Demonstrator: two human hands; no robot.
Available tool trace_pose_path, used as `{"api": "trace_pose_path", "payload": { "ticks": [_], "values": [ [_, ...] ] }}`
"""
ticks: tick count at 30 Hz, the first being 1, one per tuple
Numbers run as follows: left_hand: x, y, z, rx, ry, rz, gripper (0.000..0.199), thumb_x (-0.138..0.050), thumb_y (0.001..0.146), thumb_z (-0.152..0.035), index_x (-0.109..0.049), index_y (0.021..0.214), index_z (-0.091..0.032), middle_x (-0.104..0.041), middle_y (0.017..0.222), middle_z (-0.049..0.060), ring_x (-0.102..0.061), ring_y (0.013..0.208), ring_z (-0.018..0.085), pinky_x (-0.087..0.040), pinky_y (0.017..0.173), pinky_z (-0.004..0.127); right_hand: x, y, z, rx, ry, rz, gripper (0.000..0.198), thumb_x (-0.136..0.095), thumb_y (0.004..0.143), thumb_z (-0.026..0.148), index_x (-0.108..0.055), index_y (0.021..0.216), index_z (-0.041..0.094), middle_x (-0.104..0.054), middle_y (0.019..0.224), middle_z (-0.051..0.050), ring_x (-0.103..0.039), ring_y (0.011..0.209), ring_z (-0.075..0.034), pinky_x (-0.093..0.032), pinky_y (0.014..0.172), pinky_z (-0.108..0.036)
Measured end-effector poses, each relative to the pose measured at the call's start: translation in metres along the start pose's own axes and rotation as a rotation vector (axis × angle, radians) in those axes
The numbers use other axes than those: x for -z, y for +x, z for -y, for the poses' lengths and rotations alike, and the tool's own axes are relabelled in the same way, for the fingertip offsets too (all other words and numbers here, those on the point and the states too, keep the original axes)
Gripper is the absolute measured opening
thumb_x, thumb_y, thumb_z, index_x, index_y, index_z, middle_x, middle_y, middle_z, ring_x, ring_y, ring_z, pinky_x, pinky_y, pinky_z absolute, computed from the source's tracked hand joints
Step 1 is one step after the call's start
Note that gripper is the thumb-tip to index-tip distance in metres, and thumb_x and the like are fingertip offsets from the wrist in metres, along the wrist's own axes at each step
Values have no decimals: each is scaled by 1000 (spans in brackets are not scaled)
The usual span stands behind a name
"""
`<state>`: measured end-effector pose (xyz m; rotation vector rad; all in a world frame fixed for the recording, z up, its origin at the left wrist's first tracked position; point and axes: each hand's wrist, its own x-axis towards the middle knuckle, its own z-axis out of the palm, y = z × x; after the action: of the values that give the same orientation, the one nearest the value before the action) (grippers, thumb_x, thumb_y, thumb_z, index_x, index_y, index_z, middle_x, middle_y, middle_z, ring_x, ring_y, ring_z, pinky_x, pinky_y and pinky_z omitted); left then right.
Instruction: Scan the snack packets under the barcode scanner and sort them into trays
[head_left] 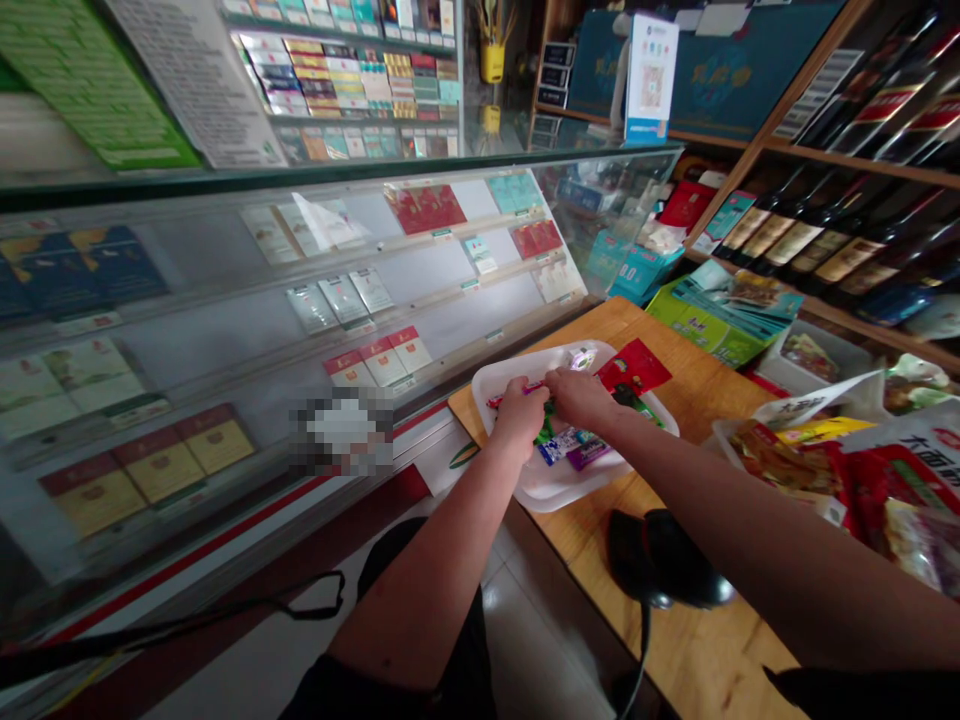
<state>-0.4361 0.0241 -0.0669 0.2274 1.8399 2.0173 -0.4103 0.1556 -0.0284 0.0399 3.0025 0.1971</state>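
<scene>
A white plastic tray point(555, 490) lies on the wooden counter point(697, 640) and holds several small wrapped sweets, a red packet point(634, 366) and a purple wrapper point(587, 455). My left hand point(519, 412) and my right hand point(579, 397) meet over the tray's middle. Both pinch a thin pink-red wrapped stick point(517, 393) that runs from the left hand toward the right. Green wrappers show just under the fingers.
A black barcode scanner point(664, 570) with its cable stands on the counter near my right forearm. Snack bags point(862, 470) pile up at the right. A glass cigarette display case point(300, 320) runs along the left. Bottles point(825, 240) fill the right-hand shelves.
</scene>
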Motion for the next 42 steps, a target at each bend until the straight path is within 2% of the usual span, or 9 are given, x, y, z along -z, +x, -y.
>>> {"api": "trace_pose_path", "payload": {
  "ticks": [3,7,10,17,20,25,33,37,42],
  "values": [
    [0,-6,-4,71,-19,-41,44,-69,79,-23,-60,122,-18,-73,107,11,-71,90,22,-55,73,32,11,-11,1,-4,18,-66,22,-52,92,14,-59,112,13,-66,113,-17,-68,99,-29,-50,82,-33],
    [-1,-16,-7,-40,43,57,23,-63,81,-17,-69,103,-18,-74,89,7,-70,83,20,-55,77,33,25,-31,3,20,74,-128,18,-52,93,17,-60,108,14,-66,110,-15,-65,101,-27,-46,85,-31],
    [-2,-24,-8,-93,55,51,22,-60,81,-16,-70,101,-19,-74,89,6,-68,80,18,-55,75,32,34,-52,4,34,114,-163,19,-53,92,17,-61,108,14,-66,107,-14,-64,101,-26,-45,87,-30],
    [1,-55,-27,-91,-232,134,17,-64,79,-16,-67,95,-17,-67,77,-1,-63,67,11,-51,67,24,50,-120,3,14,207,-336,35,-53,88,14,-61,122,15,-66,114,-14,-60,107,-26,-44,96,-33],
    [5,-74,-37,-75,-313,210,21,-71,77,-23,-66,97,-16,-68,85,0,-64,69,10,-52,70,25,53,-156,5,-42,257,-435,32,-53,92,19,-61,122,16,-67,115,-13,-62,106,-26,-46,97,-35],
    [2,-98,-37,-96,-368,336,41,-82,71,-35,-65,103,-16,-69,93,2,-65,69,10,-53,72,27,52,-206,9,-97,306,-594,24,-54,97,32,-64,114,18,-69,110,-13,-64,103,-27,-50,94,-38],
    [-21,-114,-33,-123,-441,488,40,-82,72,-29,-66,106,-15,-70,98,4,-69,77,14,-55,77,29,44,-250,5,-190,359,-791,23,-59,92,31,-66,111,21,-72,101,-9,-70,90,-25,-56,83,-37],
    [-29,-115,-35,-160,-413,527,39,-75,72,-17,-66,110,-15,-72,101,5,-70,80,14,-55,77,28,41,-264,2,-178,366,-831,28,-56,90,23,-66,116,22,-73,112,-9,-70,102,-27,-56,91,-40],
    [-39,-115,-34,-194,-368,590,38,-68,81,-19,-64,119,-16,-74,93,6,-72,81,16,-56,81,30,31,-276,-6,-306,439,-829,28,-60,91,28,-69,117,23,-74,114,-8,-71,105,-28,-55,93,-41]
  ]
}}
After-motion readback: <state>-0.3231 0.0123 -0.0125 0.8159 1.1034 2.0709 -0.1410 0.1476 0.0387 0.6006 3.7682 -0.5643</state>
